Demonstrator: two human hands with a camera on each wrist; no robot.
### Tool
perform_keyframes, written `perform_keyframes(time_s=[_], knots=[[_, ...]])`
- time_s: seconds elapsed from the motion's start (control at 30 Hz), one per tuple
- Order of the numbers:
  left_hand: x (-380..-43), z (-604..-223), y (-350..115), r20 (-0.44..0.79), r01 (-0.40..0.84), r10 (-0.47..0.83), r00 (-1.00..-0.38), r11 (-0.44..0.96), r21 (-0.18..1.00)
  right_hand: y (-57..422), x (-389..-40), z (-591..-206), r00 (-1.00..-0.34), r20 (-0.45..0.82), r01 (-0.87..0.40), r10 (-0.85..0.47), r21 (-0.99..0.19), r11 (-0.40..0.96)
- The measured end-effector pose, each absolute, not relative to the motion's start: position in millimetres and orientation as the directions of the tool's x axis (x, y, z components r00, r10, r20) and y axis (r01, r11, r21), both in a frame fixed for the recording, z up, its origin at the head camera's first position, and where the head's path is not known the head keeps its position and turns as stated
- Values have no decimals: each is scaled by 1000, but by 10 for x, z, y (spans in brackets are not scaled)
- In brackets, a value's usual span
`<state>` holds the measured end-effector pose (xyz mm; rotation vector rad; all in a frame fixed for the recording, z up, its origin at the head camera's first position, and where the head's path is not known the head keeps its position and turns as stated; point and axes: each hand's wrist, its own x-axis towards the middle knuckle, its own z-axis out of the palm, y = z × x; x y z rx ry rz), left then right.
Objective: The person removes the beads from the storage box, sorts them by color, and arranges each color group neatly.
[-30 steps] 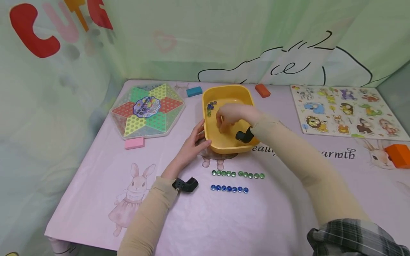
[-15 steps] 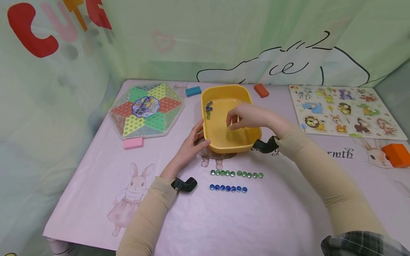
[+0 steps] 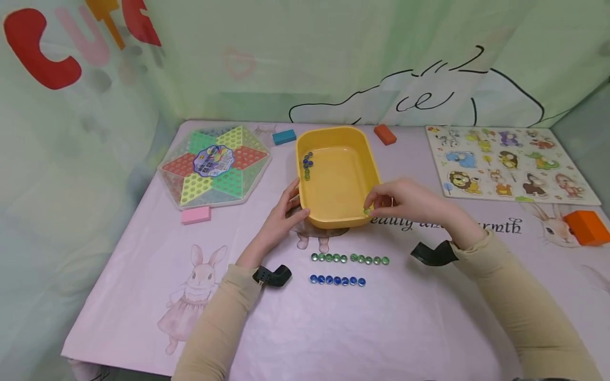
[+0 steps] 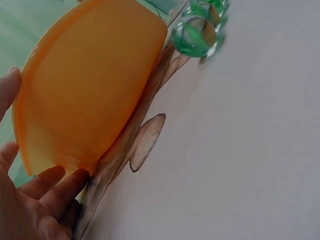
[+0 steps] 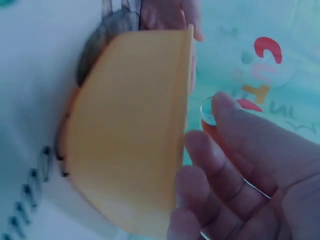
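Observation:
A yellow plastic bin (image 3: 339,186) stands on the table, with several blue and green marbles (image 3: 307,165) along its inner left side. My left hand (image 3: 280,219) rests against the bin's near left corner, thumb and spread fingers touching its outside. At the near right corner, my right hand (image 3: 405,200) pinches a clear yellow-green marble (image 5: 207,111) between thumb and index finger, right over the rim. In front of the bin lie a row of green marbles (image 3: 329,257) and, closer to me, a shorter row of blue marbles (image 3: 337,281).
A star-patterned Chinese checkers box (image 3: 214,166) lies at the back left and an animal puzzle board (image 3: 512,164) at the back right. Around them are a pink block (image 3: 195,215), a blue block (image 3: 284,137), a red block (image 3: 385,134) and an orange block (image 3: 587,228).
My right hand has come from inside the bin toward me and right to its near right rim, a marble in its fingertips. The left hand keeps its place.

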<state>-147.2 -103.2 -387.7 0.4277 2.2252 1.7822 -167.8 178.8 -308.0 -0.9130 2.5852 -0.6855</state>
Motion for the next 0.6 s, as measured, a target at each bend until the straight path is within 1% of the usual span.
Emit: perform_keyframes(time_s=[0.13, 0.3, 0.47, 0.6], knots=[[-1467, -3881, -1033, -23, 62, 377, -926, 212, 975, 1915, -1543, -3156, -734, -136, -479, -666, -591, 649], [-1464, -3878, -1034, -34, 50, 368, -929, 217, 975, 2063, -1431, -3285, -706, -208, -427, -677, -639, 640], [-1457, -3864, -1029, -33, 52, 370, -928, 217, 975, 2194, -1345, -3450, -667, -302, -383, -681, -645, 661], [-1452, -3855, -1025, -32, 54, 375, -927, 216, 975, 2257, -1299, -3577, -646, -328, -379, -689, -645, 663]])
